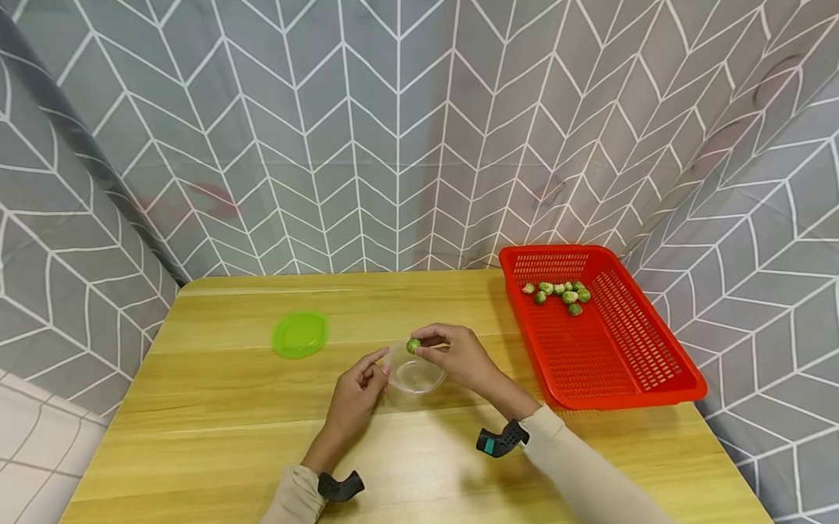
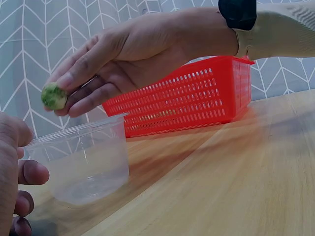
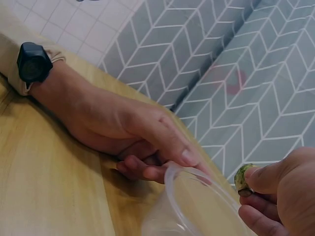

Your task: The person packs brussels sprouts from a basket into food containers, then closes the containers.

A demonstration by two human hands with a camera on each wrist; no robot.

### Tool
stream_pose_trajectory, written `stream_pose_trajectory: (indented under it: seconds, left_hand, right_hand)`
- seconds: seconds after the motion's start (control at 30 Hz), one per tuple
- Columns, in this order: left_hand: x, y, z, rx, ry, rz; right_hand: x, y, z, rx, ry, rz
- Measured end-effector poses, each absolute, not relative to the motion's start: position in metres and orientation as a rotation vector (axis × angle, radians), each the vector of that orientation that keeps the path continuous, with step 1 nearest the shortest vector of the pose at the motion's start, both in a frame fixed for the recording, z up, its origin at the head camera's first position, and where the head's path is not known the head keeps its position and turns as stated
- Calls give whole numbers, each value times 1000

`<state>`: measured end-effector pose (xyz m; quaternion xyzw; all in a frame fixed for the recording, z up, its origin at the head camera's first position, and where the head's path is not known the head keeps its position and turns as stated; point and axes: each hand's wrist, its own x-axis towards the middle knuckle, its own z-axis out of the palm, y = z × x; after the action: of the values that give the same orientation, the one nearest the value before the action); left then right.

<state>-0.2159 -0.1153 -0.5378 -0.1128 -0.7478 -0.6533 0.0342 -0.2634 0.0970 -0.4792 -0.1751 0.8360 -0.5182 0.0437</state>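
Head view: right hand [image 1: 460, 359] pinches a Brussels sprout [image 1: 413, 346] above the clear container [image 1: 416, 378], which the left hand [image 1: 353, 395] touches, its grip unclear.

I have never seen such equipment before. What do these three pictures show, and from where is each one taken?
There is no machine, only a person's bare left hand and right hand. The wide picture is seen from the head; the other two, from the left and right wrists. The right hand has a green sprout in its grip, above a clear container. The left hand touches the container's rim. On the wooden table lie a green lid and a red basket with more sprouts inside.
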Motion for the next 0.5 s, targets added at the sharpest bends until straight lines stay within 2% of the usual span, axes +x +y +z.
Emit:
stream_pose_trajectory:
  seconds: [0.27,0.5]
  left_hand:
    - [-218,-116,-547,-331,-2298,-2007]
    - [-216,-116,-540,-348,-2278,-2038]
  right_hand:
    - [-262,83,-485,-614,2594,-1464]
    - [-259,75,-489,-635,2601,-1337]
